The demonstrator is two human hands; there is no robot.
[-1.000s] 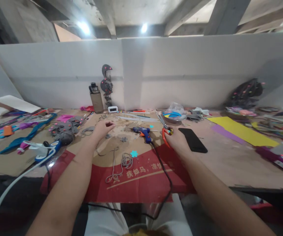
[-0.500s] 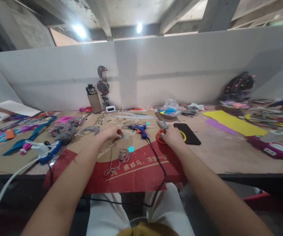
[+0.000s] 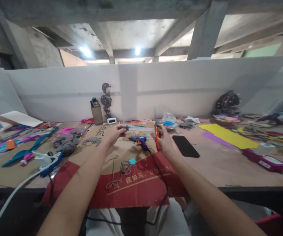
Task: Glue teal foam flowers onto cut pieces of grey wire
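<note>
My right hand (image 3: 165, 141) grips a pair of scissors (image 3: 157, 139) by its orange and yellow handles, and the blades point upward. My left hand (image 3: 115, 133) is closed in a pinch on a small greyish piece at its fingertips, too small to name. Between the hands, a blue glue gun (image 3: 141, 142) lies on the flattened cardboard (image 3: 141, 193). Nearer me are a tangle of grey cord (image 3: 124, 167) and a turquoise flower-shaped piece (image 3: 132, 161).
A black phone (image 3: 185, 146) lies right of my right hand. Behind stand a bottle (image 3: 96, 113) and a small white-framed display (image 3: 111, 121). Yellow sheet (image 3: 230, 136) and a purple power strip (image 3: 264, 159) lie to the right; grey pom-like scraps (image 3: 66, 142) sit left. The glue gun's black cable crosses the cardboard.
My right hand has picked the scissors up off the table beside the phone and turned the blades upward. My left hand has lifted with the small piece. The view has tilted up.
</note>
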